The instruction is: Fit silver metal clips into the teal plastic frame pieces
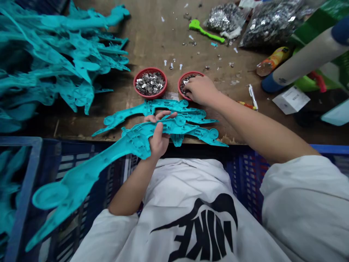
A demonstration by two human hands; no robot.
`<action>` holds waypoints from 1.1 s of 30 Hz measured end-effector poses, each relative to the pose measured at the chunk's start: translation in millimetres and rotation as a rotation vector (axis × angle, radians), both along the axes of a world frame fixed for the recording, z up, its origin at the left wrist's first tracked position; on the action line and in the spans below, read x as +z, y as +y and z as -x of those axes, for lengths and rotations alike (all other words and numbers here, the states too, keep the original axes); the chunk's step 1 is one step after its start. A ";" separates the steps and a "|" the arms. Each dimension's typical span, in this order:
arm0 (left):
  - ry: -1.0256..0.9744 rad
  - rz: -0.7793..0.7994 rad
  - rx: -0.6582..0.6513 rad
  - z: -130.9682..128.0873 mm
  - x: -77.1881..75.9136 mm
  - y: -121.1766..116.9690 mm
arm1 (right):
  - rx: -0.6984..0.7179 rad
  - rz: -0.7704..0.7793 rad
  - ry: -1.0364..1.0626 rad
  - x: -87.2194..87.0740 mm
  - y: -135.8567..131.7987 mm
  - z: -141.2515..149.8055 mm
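My left hand (pixel 160 142) is closed around a long turquoise plastic bow-shaped part (pixel 87 171), its thumb lying over the ribbed inner side. The part slants from above the table edge down to the lower left. Behind it on the table lies a similar turquoise part (pixel 124 113), partly covered by my fingers. My right hand (pixel 203 90) reaches into a small red basket (pixel 180 83) of shiny metal pieces, fingers curled down among them; the fingertips are hidden. Left of it stands another red basket (pixel 151 97), filled with small metal pieces (pixel 151 83).
Turquoise parts (pixel 73 54) are heaped at left. Bags of metal pieces (pixel 275 23), a lime-green plastic piece (pixel 205 32), a white pen (pixel 253 96), a white box (pixel 291 100) and a pale tube (pixel 302 54) lie at right. Blue crates (pixel 32 174) stand below the table edge.
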State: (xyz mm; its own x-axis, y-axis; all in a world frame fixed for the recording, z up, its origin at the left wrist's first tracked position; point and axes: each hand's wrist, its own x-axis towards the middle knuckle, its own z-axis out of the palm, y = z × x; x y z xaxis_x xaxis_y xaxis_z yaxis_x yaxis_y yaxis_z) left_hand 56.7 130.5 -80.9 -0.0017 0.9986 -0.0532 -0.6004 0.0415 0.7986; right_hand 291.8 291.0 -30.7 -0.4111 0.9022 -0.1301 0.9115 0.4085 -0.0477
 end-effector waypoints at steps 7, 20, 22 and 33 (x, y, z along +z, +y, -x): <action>-0.046 0.049 -0.032 -7.3 -17.2 15.4 | -0.049 0.062 -0.069 0.2 -2.6 -18.3; 0.023 -0.108 -0.108 12.3 28.6 -52.4 | -0.023 0.161 0.096 7.1 76.2 159.4; 0.082 -0.150 -0.100 30.7 28.3 -64.6 | -0.032 0.210 0.061 9.9 85.1 175.3; 0.155 -0.121 0.033 78.7 19.2 -65.0 | -0.055 0.042 0.217 68.4 76.4 89.0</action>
State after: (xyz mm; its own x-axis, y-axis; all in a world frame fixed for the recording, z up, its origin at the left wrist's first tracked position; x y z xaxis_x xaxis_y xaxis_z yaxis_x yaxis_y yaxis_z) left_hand -22.0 65.5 -61.7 -0.0338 0.9969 0.0706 -0.4694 -0.0782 0.8795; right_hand 202.8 367.3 37.7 -0.3844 0.9196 -0.0817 0.8987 0.3524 -0.2610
